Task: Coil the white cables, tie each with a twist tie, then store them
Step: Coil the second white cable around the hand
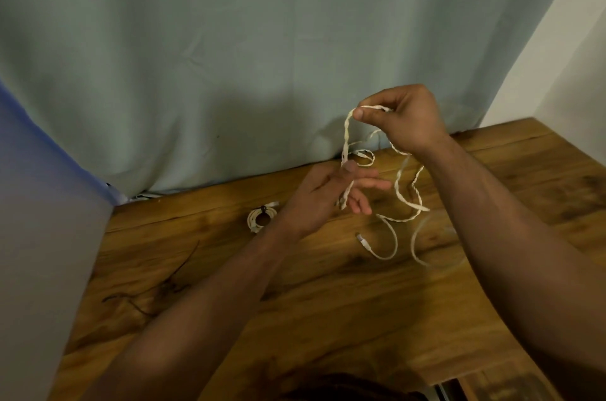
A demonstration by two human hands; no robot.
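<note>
Nearest the person, bare wooden table (295,318) with a dark twist tie (187,261) lying at about 9 o'clock of the free connector. Connector end (361,240) of the loose white cable (405,200) rests on the wood; slack snakes away toward 1 o'clock in untidy bends, partly blurred. Left hand (323,195), fingers spread fairly wide, thumb pressing one strand of the cable against the index finger; remaining fingers hold nothing. At 9 o'clock of that hand, a finished coil (260,218) on the table, bound with a dark tie. Higher and farther, right hand (405,120) pinches the top bend of the cable between thumb and forefinger, other fingers curled. Behind all, a grey-green curtain (229,56) meets the table's far edge. Judgement: first loop is being formed. To do it well, keep the left pinch fixed as an anchor, feed even-sized loops with the right, and let the cable's twist relax so turns lie flat.
</note>
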